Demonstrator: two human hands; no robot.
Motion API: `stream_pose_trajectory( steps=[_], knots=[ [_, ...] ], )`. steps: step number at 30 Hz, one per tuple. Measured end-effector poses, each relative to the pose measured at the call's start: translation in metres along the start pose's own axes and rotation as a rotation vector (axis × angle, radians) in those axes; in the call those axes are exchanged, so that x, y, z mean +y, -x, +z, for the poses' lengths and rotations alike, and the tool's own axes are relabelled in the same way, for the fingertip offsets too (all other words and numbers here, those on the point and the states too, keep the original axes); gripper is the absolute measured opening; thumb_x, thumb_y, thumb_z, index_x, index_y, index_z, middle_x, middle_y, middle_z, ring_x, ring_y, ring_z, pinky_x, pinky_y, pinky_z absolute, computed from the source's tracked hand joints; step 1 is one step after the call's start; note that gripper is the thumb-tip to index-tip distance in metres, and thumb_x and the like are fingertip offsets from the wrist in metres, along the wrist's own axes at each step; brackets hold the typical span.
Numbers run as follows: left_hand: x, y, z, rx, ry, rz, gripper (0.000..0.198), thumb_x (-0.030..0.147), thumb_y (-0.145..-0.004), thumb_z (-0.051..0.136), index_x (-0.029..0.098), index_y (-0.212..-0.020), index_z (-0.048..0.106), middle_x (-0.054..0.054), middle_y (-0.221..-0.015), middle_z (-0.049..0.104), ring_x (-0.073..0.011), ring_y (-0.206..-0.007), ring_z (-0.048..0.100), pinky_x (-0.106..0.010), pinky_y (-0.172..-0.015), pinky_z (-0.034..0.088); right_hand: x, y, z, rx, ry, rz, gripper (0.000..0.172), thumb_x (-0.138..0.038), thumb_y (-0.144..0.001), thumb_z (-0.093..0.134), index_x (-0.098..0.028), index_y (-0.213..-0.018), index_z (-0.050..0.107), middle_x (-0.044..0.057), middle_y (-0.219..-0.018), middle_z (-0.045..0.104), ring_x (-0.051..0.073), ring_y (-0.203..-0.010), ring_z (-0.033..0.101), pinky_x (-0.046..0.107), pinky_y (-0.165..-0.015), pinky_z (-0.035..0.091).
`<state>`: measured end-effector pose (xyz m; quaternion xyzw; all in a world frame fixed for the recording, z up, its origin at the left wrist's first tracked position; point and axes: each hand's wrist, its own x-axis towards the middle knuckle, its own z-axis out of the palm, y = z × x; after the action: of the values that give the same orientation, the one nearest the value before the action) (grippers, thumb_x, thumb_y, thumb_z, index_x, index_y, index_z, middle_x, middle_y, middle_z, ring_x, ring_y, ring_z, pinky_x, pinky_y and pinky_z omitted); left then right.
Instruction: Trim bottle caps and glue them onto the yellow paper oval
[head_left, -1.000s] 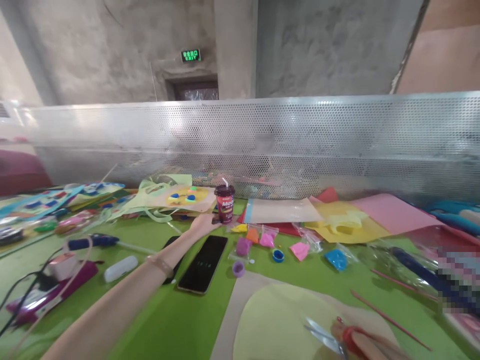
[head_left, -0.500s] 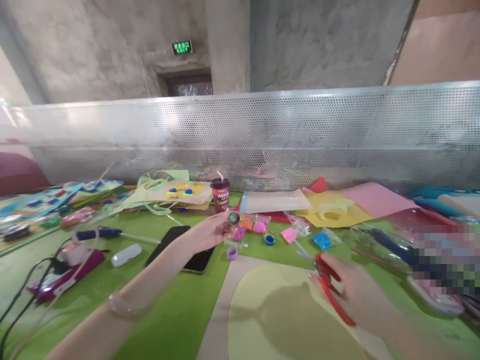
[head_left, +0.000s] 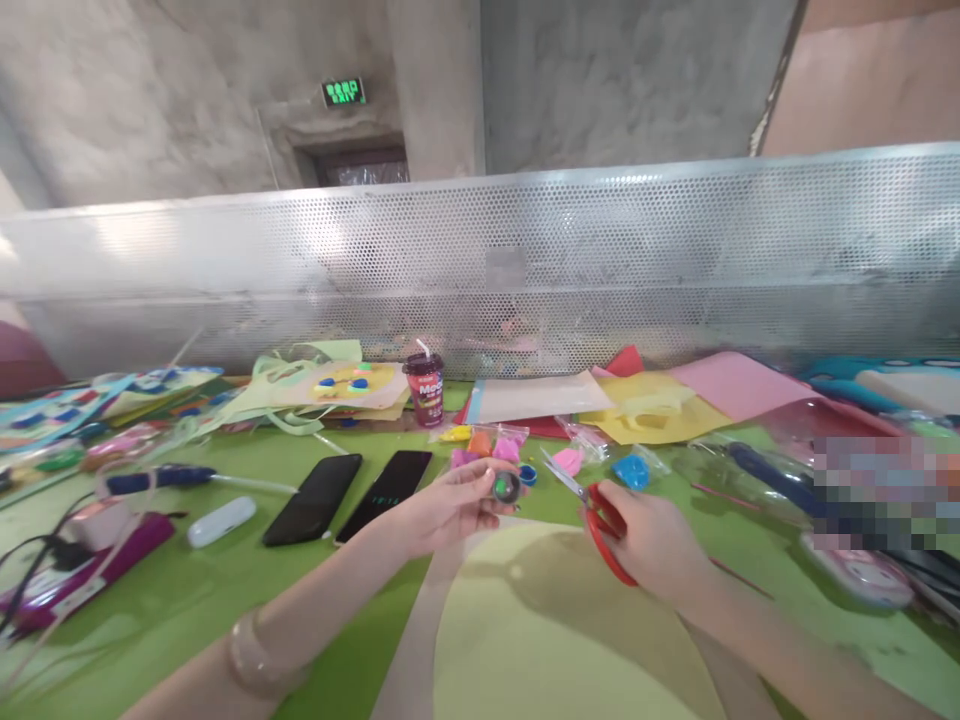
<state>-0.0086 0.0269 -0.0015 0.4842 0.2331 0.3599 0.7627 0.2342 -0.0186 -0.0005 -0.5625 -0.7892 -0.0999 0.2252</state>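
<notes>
My left hand (head_left: 448,508) pinches a small round pot (head_left: 507,487) with green inside, held above the table's middle. My right hand (head_left: 651,540) grips red-handled scissors (head_left: 592,505), blades pointing up and left toward the pot. Both hands hover over a pale yellow-green rounded sheet (head_left: 555,630) that lies on a beige sheet. Just beyond the hands lie small clay packets (head_left: 480,445) in pink, orange and blue, and a blue cap (head_left: 527,474).
Two black phones (head_left: 313,498) (head_left: 386,482) lie left of my hands on the green table (head_left: 225,590). A dark drink cup (head_left: 426,388) stands farther back. Coloured paper sheets (head_left: 660,405) and craft pieces line the perforated metal panel (head_left: 525,270). A glue gun (head_left: 172,478) lies at left.
My left hand picked a small pot from beside the cup and drew it back toward me. My right hand rose with the scissors to meet it. The view shifted slightly.
</notes>
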Motion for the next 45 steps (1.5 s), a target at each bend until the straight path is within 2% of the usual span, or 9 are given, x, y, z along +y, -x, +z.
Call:
stream_pose_trajectory(
  steps=[6,12,21,24,31,34,39,42,45],
  knots=[
    [-0.003,0.0,-0.001,0.037,-0.098,-0.038,0.029,0.031,-0.078,0.062,0.018,-0.104,0.06,-0.009,-0.091,0.066,-0.0122,-0.073,0.063,-0.019,-0.059,0.042,0.001,0.0,0.003,-0.023,0.036,0.02,0.022,-0.033,-0.081,0.038,-0.02,-0.075,0.054,0.004,-0.059,0.063,0.019,-0.052,0.058,0.025,-0.047,0.028],
    [-0.011,-0.003,0.009,0.17,-0.215,-0.001,0.027,0.033,-0.075,0.061,0.015,-0.094,0.062,-0.008,-0.088,0.066,-0.0115,-0.066,0.061,-0.02,-0.054,0.039,0.003,0.003,0.011,-0.003,0.005,0.021,0.022,-0.035,-0.082,0.038,-0.021,-0.072,0.051,0.002,-0.058,0.061,0.017,-0.05,0.055,0.025,-0.048,0.031],
    [-0.019,-0.005,0.013,0.28,-0.632,0.082,0.026,0.023,-0.08,0.047,0.013,-0.1,0.06,-0.005,-0.081,0.06,-0.0136,-0.067,0.06,-0.022,-0.052,0.034,0.002,0.006,0.017,-0.007,-0.04,0.009,0.02,-0.035,-0.08,0.043,-0.023,-0.064,0.043,-0.002,-0.052,0.055,0.015,-0.048,0.051,0.023,-0.047,0.031],
    [-0.02,-0.006,0.009,0.285,-0.707,0.099,0.029,0.023,-0.082,0.042,0.014,-0.104,0.059,-0.003,-0.078,0.058,-0.0126,-0.066,0.058,-0.021,-0.051,0.035,0.002,0.005,0.018,-0.018,-0.044,0.006,0.021,-0.034,-0.081,0.043,-0.023,-0.063,0.042,-0.002,-0.052,0.055,0.014,-0.047,0.05,0.023,-0.047,0.03],
    [-0.014,-0.004,0.0,0.4,-1.201,0.285,0.033,0.028,-0.085,0.038,0.021,-0.108,0.061,-0.003,-0.082,0.063,-0.0116,-0.059,0.054,-0.022,-0.055,0.043,0.001,0.004,0.013,-0.034,-0.037,-0.007,0.02,-0.034,-0.082,0.04,-0.023,-0.067,0.045,-0.001,-0.054,0.057,0.016,-0.049,0.052,0.024,-0.048,0.031],
    [0.019,-0.002,-0.023,0.59,-1.28,0.325,0.033,0.027,-0.084,0.042,0.021,-0.112,0.059,-0.003,-0.085,0.064,-0.0148,-0.069,0.057,-0.025,-0.064,0.045,0.004,0.003,0.014,-0.051,-0.022,-0.02,0.019,-0.033,-0.082,0.04,-0.022,-0.07,0.049,0.001,-0.056,0.06,0.018,-0.05,0.055,0.025,-0.048,0.03],
    [0.072,-0.003,-0.099,0.926,-1.39,0.269,0.031,0.03,-0.086,0.049,0.014,-0.113,0.051,-0.008,-0.108,0.056,-0.0188,-0.092,0.057,-0.039,-0.079,0.048,0.012,0.0,0.021,-0.064,-0.01,-0.045,0.023,-0.037,-0.083,0.038,-0.021,-0.07,0.05,0.002,-0.054,0.06,0.018,-0.05,0.056,0.026,-0.047,0.03],
    [0.071,-0.01,-0.132,0.929,-1.484,0.195,0.031,0.031,-0.085,0.051,0.015,-0.112,0.051,-0.009,-0.113,0.054,-0.0197,-0.096,0.056,-0.041,-0.08,0.048,0.015,0.0,0.026,-0.059,-0.006,-0.059,0.024,-0.038,-0.084,0.037,-0.022,-0.071,0.049,0.001,-0.054,0.06,0.018,-0.048,0.056,0.026,-0.047,0.031],
    [0.051,-0.017,-0.143,0.845,-1.571,0.135,0.03,0.031,-0.085,0.05,0.016,-0.111,0.052,-0.008,-0.112,0.054,-0.0193,-0.095,0.056,-0.04,-0.08,0.048,0.016,0.001,0.028,-0.05,-0.001,-0.07,0.023,-0.038,-0.084,0.038,-0.022,-0.07,0.048,0.001,-0.053,0.059,0.018,-0.047,0.055,0.026,-0.046,0.031]
  ],
)
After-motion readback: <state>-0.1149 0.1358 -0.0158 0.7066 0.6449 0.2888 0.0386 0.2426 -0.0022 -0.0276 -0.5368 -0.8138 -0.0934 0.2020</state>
